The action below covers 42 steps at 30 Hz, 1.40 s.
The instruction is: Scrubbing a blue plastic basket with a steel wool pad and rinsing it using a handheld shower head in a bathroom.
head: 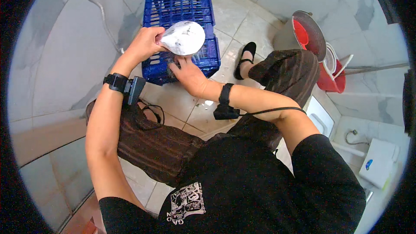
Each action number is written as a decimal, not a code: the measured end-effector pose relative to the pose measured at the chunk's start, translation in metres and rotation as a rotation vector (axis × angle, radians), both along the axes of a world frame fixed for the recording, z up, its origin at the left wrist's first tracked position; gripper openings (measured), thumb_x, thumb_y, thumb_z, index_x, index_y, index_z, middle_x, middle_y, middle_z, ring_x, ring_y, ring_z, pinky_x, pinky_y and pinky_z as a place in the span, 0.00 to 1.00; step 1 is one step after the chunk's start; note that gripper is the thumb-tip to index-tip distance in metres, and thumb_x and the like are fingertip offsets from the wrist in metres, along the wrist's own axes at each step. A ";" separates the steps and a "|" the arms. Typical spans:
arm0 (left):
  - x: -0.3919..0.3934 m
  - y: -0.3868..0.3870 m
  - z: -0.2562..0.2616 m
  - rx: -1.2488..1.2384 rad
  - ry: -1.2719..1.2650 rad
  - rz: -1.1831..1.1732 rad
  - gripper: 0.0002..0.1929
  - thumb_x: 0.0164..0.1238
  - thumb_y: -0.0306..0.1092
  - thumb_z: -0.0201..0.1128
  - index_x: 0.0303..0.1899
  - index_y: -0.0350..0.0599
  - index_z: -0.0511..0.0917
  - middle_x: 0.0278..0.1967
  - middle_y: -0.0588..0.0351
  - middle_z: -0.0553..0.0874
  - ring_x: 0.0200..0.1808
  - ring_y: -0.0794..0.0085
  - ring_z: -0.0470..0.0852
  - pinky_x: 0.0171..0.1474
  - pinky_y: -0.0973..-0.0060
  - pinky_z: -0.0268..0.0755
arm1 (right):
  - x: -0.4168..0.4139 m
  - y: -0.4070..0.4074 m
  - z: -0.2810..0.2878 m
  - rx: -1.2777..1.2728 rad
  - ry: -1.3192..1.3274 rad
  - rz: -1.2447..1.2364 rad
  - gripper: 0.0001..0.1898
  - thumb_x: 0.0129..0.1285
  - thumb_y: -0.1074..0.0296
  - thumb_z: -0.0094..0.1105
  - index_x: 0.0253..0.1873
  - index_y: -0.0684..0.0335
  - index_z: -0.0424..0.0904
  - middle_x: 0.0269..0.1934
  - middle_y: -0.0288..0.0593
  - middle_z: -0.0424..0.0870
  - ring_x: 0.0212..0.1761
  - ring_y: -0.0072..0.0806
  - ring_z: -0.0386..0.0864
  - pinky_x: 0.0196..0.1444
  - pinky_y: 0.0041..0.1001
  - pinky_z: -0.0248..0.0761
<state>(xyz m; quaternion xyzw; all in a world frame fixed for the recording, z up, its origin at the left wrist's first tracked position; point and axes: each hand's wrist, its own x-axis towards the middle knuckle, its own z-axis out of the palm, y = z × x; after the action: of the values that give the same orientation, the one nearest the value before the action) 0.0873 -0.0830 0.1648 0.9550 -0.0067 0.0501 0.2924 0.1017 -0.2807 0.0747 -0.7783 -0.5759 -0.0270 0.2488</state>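
Note:
My left hand [148, 44] is closed round the handle of a white shower head [184, 38], whose broad back faces up. Fine streaks of water show just beneath the shower head. Under it, my right hand [188, 73] reaches to the near part of a blue plastic crate [213, 50], its fingers partly bent. Whether those fingers grip anything is hidden. The crate lies on the tiled floor [172, 100], with its slotted side up. A black strap with a small device is on each forearm.
A metal shower hose [103, 16] hangs along the left wall. At right stand a grey bucket [286, 37] with a red item inside and a red container [339, 79]. My shoe [247, 60] is right of the crate. A squat toilet [320, 117] and white cistern [378, 162] lie farther right.

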 end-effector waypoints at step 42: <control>-0.022 0.084 -0.022 -0.213 -0.133 0.710 0.16 0.47 0.36 0.73 0.25 0.40 0.72 0.20 0.62 0.76 0.23 0.81 0.69 0.28 0.79 0.63 | 0.227 0.066 0.029 -0.153 0.013 -0.407 0.16 0.45 0.73 0.62 0.40 0.72 0.72 0.36 0.61 0.79 0.41 0.54 0.78 0.44 0.44 0.74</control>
<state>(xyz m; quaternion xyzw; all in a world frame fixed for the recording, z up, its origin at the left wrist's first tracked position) 0.0654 0.0008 0.1433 0.8567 0.3109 0.2105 0.3537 0.3291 -0.2149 0.1033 -0.8952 -0.4058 -0.0279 0.1820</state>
